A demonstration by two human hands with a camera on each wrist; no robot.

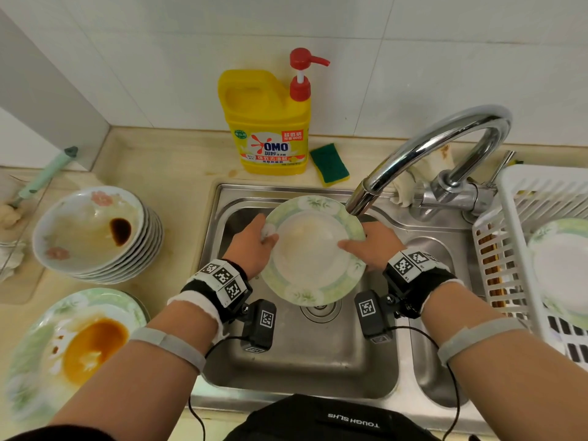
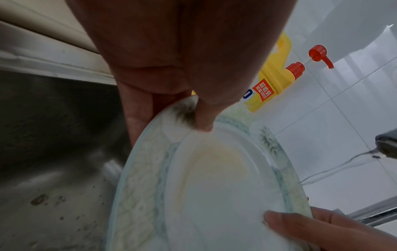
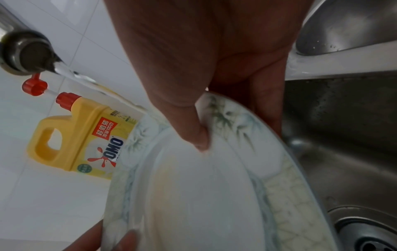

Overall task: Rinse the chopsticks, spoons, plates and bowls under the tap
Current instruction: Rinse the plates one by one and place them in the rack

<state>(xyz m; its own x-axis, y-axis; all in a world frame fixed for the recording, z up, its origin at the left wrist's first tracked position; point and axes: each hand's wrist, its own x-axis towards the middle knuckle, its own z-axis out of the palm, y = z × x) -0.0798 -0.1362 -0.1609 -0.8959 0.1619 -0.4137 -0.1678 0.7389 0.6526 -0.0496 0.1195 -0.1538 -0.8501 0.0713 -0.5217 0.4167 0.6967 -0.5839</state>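
A white plate [image 1: 313, 249] with a green floral rim is held tilted over the steel sink [image 1: 299, 354], under the chrome tap [image 1: 423, 154]. My left hand [image 1: 254, 246] pinches its left rim, thumb on the face and fingers behind. My right hand [image 1: 370, 246] pinches the right rim the same way. Water runs from the spout [image 3: 28, 54] onto the plate's [image 3: 204, 195] far edge. A faint yellow stain shows on the plate's [image 2: 214, 186] centre. On the left counter sit stacked dirty bowls [image 1: 95, 230] and a plate with orange sauce [image 1: 73, 345].
A yellow detergent bottle [image 1: 267, 122] and a green sponge [image 1: 329, 163] stand behind the sink. A white drying rack [image 1: 515, 237] on the right holds a plate [image 1: 563, 268] and chopsticks [image 1: 490, 268]. A brush handle [image 1: 47, 173] lies at far left.
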